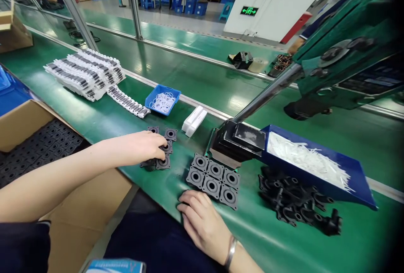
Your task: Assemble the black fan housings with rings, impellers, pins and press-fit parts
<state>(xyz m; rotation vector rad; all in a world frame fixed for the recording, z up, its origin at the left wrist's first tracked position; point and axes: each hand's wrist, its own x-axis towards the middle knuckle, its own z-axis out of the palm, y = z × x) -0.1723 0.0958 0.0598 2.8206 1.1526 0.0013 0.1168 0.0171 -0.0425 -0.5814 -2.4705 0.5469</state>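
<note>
My left hand (147, 147) reaches over a small cluster of black square parts with round centre holes, its fingers bent down and closed on one black square part (166, 147). Another such part (171, 134) lies just beyond its fingertips; the palm hides some of the cluster. To the right, several matching black parts (211, 185) sit edge to edge in two rows. Just in front of that block, my right hand (202, 222) rests on the green surface near its front edge. Its fingers are loosely bent, and nothing shows in them.
A press-like machine's black base (241, 142) stands beyond the rows. Right of it are a blue scoop tray (356, 180) of white strips and a heap of black fittings (296, 201). Further left are a white block (194, 120), a blue bin (151, 104) of white rings and stacked white-and-black strips (86, 73).
</note>
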